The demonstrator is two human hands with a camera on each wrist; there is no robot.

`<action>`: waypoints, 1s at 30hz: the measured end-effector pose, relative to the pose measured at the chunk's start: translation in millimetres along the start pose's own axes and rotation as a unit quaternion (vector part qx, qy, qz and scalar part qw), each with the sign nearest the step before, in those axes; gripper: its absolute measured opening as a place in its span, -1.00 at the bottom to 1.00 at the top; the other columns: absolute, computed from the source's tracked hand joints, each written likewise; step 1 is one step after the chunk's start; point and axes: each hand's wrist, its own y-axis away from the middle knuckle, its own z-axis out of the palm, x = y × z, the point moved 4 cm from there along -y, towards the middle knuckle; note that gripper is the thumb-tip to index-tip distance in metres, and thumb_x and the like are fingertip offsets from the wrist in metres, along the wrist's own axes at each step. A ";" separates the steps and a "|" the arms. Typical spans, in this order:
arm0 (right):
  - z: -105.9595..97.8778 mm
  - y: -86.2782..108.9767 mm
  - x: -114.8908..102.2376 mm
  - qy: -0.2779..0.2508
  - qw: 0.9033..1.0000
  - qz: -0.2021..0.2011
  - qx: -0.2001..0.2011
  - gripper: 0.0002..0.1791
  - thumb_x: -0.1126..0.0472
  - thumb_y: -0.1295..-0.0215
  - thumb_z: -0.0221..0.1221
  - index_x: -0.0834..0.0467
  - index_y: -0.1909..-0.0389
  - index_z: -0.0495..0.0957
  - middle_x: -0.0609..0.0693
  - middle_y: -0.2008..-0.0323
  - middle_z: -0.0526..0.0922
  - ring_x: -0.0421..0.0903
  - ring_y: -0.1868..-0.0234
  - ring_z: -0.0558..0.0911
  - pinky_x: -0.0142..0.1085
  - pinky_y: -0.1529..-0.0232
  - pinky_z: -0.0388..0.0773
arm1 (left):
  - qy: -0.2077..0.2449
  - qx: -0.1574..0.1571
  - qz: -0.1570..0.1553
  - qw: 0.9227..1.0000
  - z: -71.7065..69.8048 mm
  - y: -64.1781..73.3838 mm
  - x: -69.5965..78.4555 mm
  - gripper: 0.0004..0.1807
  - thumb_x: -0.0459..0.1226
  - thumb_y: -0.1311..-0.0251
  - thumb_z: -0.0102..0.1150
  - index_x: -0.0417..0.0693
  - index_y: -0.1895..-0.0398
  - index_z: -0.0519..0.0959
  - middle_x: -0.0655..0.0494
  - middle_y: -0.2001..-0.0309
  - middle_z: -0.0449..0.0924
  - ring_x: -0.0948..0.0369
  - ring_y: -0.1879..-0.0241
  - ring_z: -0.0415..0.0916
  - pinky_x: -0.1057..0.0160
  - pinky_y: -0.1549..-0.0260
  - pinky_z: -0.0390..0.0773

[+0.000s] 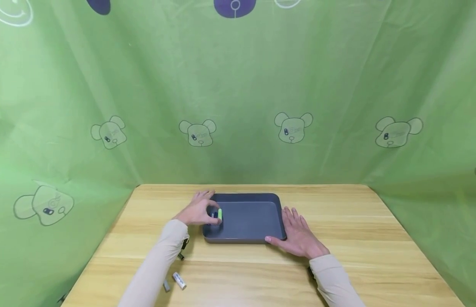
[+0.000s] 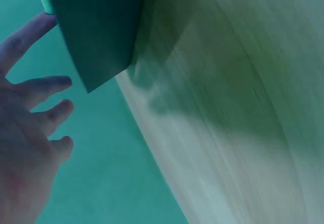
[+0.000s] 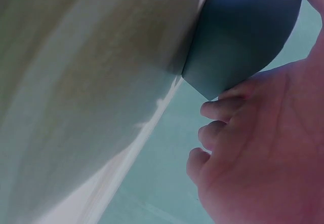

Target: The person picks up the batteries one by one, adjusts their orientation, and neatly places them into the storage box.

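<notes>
I have the green cylinder (image 1: 220, 214) pinched between the thumb and index finger of my left hand (image 1: 199, 212), the gap between the tips just its length. It sits over the left end of the dark tray (image 1: 249, 221), low centre in the head view. Its long axis runs up and down the frame, thumb at the lower end; whether it stands or lies I can't tell. My right hand (image 1: 298, 234) is spread with straight fingers against the tray's right wall, thumb at the near corner.

At lower left, a white cylinder (image 1: 179, 280) slants from upper left to lower right, its dark print too small to read. A gray piece (image 1: 166, 285) lies just beside it and a dark cylinder (image 1: 180, 256) above.

Right of my pinch, open tray floor runs to the right wall; raised walls edge it, and the wooden table (image 1: 376, 256) extends beyond.
</notes>
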 end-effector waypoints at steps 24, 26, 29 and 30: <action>-3.6 2.7 -3.3 0.004 1.000 0.001 0.001 0.31 -0.53 -0.27 0.08 0.41 -0.60 -0.13 0.39 -0.63 -0.06 0.39 -0.65 -0.10 0.29 -0.64 -0.12 | -0.085 -0.015 0.009 0.996 13.1 -16.3 4.1 -0.39 0.17 0.05 0.51 0.01 0.00 0.75 -0.36 -0.56 0.19 -0.31 -0.59 0.07 -0.48 -0.53 -0.03; -3.3 2.5 -2.9 0.000 1.000 0.000 0.000 0.32 -0.53 -0.27 0.08 0.42 -0.60 -0.13 0.40 -0.63 -0.06 0.40 -0.65 -0.11 0.30 -0.64 -0.13 | -0.090 -0.016 0.009 0.996 14.2 -16.6 4.0 -0.40 0.18 0.06 0.51 0.02 0.02 0.75 -0.35 -0.57 0.18 -0.31 -0.58 0.08 -0.48 -0.52 -0.02; -2.6 2.1 -2.8 -0.002 1.000 -0.001 -0.001 0.32 -0.54 -0.26 0.08 0.42 -0.60 -0.13 0.40 -0.63 -0.06 0.40 -0.65 -0.11 0.30 -0.64 -0.13 | -0.094 -0.015 0.010 0.995 16.4 -17.0 3.0 -0.42 0.18 0.07 0.52 0.04 0.05 0.76 -0.34 -0.57 0.17 -0.31 -0.58 0.09 -0.49 -0.51 -0.02; -2.3 1.7 -2.4 -0.001 1.000 -0.001 -0.001 0.32 -0.54 -0.26 0.08 0.41 -0.60 -0.12 0.40 -0.63 -0.06 0.40 -0.65 -0.10 0.30 -0.64 -0.13 | -0.094 -0.014 0.011 0.995 17.1 -17.0 2.6 -0.42 0.18 0.08 0.52 0.04 0.06 0.76 -0.34 -0.57 0.17 -0.31 -0.58 0.09 -0.50 -0.51 -0.02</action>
